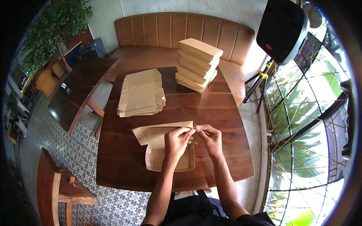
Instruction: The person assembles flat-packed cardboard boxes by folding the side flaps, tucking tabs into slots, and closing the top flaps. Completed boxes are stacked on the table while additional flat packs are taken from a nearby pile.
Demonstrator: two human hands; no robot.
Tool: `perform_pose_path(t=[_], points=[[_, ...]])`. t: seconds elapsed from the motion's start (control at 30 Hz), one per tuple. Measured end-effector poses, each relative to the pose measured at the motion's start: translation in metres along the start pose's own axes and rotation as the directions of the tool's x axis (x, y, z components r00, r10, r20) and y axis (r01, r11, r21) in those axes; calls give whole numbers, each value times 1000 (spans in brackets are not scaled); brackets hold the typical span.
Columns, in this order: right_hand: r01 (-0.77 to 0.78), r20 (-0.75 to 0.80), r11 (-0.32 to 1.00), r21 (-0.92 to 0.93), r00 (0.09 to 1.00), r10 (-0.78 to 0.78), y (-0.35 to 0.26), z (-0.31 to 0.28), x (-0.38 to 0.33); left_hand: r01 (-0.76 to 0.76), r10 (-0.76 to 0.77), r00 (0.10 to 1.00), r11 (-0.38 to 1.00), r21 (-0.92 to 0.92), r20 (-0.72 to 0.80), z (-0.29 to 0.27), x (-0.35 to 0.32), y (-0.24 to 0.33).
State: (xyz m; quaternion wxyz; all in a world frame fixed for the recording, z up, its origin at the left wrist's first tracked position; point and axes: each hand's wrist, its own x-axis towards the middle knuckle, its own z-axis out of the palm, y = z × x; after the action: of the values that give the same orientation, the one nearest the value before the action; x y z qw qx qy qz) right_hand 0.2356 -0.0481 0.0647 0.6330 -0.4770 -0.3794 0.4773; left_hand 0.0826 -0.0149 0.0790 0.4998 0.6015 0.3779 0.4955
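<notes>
Both hands [194, 137] pinching half-folded box [166, 148], empty

1. Bare wooden table [211, 113] lies open between the half-folded cardboard box [158, 145] and the far piles.
2. The pile of flat box blanks [142, 94] blocks the far left.
3. The stack of folded boxes [198, 64] blocks the far right.
4. Table surface left and right of both hands is open.

Tan bench [158, 34], patterned tile floor [75, 150], window [313, 124]
</notes>
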Motion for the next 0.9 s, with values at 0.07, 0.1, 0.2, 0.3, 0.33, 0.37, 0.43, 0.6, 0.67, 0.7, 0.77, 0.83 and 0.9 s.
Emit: perform_pose_path(t=[0.07, 0.1, 0.2, 0.3, 0.33, 0.37, 0.43, 0.6, 0.67, 0.7, 0.77, 0.83, 0.9], points=[[43, -10, 998, 43, 999, -42, 1, 3, -2, -20, 20, 1000, 1000, -9, -12, 1, -1, -1], [18, -30, 997, 70, 999, -16, 2, 5, -3, -24, 23, 1000, 1000, -18, -13, 2, -1, -1], [100, -41, 989, 108, 995, -96, 8, 8, -4, -43, 43, 999, 999, -14, -21, 2, 0, -2], [168, -146, 982, -83, 973, -179, 17, 10, 0, -78, 79, 997, 996, 52, -19, 0, 2, -4], [172, -162, 981, -94, 969, -185, 20, 11, 1, -83, 85, 996, 995, 62, -22, 0, 2, -5], [176, -177, 979, -105, 965, -192, 23, 12, 2, -77, 78, 997, 995, 62, -23, 0, 2, -5], [221, -196, 958, -182, 947, -256, 25, 12, 1, -107, 107, 994, 992, 71, -8, -1, 2, -4], [329, -198, 883, -335, 891, -408, 22, 17, -2, -22, 28, 999, 990, -138, 45, -2, 1, 1], [347, -203, 867, -358, 877, -435, 20, 19, -4, 20, -5, 998, 975, -221, 68, -4, 2, 2], [355, -203, 852, -384, 868, -453, 19, 20, -4, 28, -12, 998, 971, -237, 66, -5, 3, 1], [351, -215, 871, -345, 873, -437, 17, 24, -3, 57, -38, 997, 956, -288, 71, -6, 4, -1], [348, -219, 867, -356, 871, -440, 15, 26, -4, 45, -31, 998, 958, -283, 52, -6, 5, -3], [326, -220, 847, -419, 869, -443, 12, 29, -7, 49, -39, 998, 958, -282, 43, -7, 5, -5]])
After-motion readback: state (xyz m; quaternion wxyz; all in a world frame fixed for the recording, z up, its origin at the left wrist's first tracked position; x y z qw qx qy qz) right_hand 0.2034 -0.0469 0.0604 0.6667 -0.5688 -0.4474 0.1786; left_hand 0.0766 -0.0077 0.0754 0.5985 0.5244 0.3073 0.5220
